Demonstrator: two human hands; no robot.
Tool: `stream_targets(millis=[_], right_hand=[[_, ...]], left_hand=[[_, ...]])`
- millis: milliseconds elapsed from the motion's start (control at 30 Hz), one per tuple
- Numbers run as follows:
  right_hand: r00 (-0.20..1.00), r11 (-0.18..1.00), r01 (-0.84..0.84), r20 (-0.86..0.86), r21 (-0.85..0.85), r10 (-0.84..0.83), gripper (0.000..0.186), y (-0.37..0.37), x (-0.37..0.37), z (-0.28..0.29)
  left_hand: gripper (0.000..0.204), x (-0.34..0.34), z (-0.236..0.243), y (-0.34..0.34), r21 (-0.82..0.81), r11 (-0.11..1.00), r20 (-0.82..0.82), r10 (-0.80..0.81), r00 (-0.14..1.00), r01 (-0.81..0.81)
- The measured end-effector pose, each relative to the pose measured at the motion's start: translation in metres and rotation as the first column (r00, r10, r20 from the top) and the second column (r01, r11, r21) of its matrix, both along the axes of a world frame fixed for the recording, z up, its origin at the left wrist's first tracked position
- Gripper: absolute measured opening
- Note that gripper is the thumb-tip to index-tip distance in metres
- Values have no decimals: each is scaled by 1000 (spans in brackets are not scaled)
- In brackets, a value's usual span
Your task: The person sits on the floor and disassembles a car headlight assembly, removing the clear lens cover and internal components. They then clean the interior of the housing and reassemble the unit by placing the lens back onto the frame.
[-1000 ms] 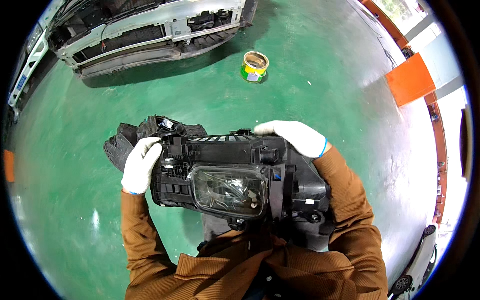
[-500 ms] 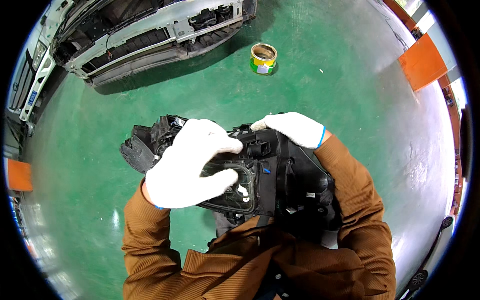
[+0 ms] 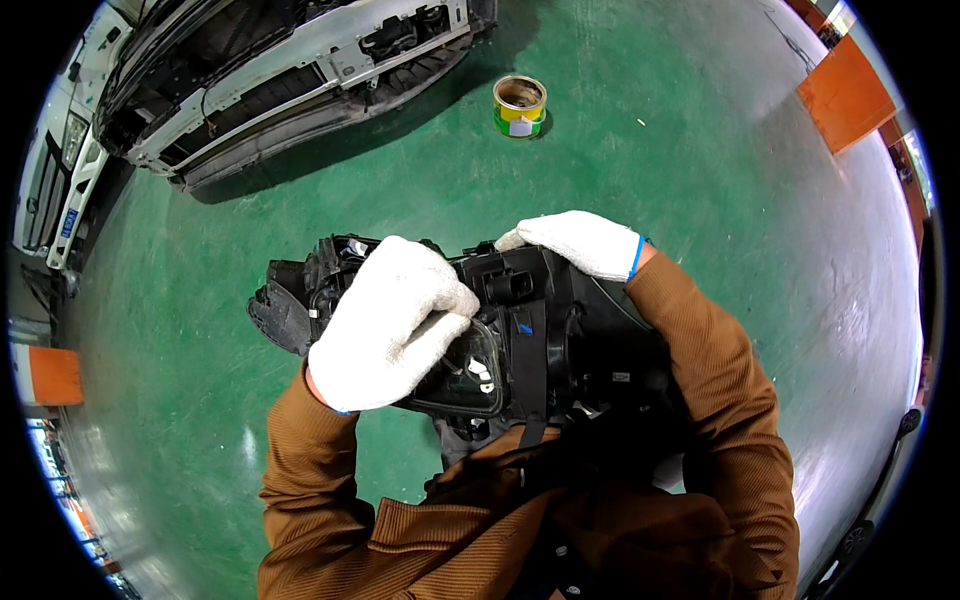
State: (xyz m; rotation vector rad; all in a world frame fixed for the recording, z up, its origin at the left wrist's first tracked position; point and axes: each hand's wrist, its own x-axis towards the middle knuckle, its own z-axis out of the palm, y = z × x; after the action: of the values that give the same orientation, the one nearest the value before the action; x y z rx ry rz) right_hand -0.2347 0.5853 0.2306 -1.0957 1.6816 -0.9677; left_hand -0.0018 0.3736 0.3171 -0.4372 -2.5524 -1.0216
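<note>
A black car headlight (image 3: pixel 527 365) lies across in front of my body with the back of its housing up. In white knitted gloves, my left hand (image 3: pixel 392 325) is over its left half, thumb and fingertips drawn together in a pinch at the rim of a rounded opening (image 3: pixel 478 372). Anything between those fingertips is too hidden to make out. Inside the opening, small white parts show. My right hand (image 3: pixel 582 243) wraps over the headlight's far edge, with its fingers partly out of sight behind it. A black connector socket (image 3: pixel 508 287) sits between the two hands.
Ahead on the green floor (image 3: pixel 640 190) stands an opened yellow-and-green tin (image 3: pixel 520 107). At the upper left is a car front end (image 3: pixel 330 75) with its bumper off, beside a white vehicle (image 3: pixel 55 190). Orange panels (image 3: pixel 848 95) stand at the right.
The thumb and fingers of my left hand, spread apart before, have come together at the opening. My right hand keeps its hold on the far edge. The view has shifted slightly.
</note>
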Motion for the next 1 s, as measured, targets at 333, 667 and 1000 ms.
stream_targets(millis=[333,667,1000], right_hand=[[1000,1000,15,-15,-13,-15,54,2,-3,-3],[1000,996,6,20,-92,-4,53,7,-7,-7],[999,998,28,35,-56,-26,54,6,-5,-8]], left_hand=[[13,16,-13,-3,-15,1000,-60,27,998,-28],[11,30,-29,-7,219,972,-18,90,996,-84],[18,32,-15,2,90,988,17,121,993,-122]])
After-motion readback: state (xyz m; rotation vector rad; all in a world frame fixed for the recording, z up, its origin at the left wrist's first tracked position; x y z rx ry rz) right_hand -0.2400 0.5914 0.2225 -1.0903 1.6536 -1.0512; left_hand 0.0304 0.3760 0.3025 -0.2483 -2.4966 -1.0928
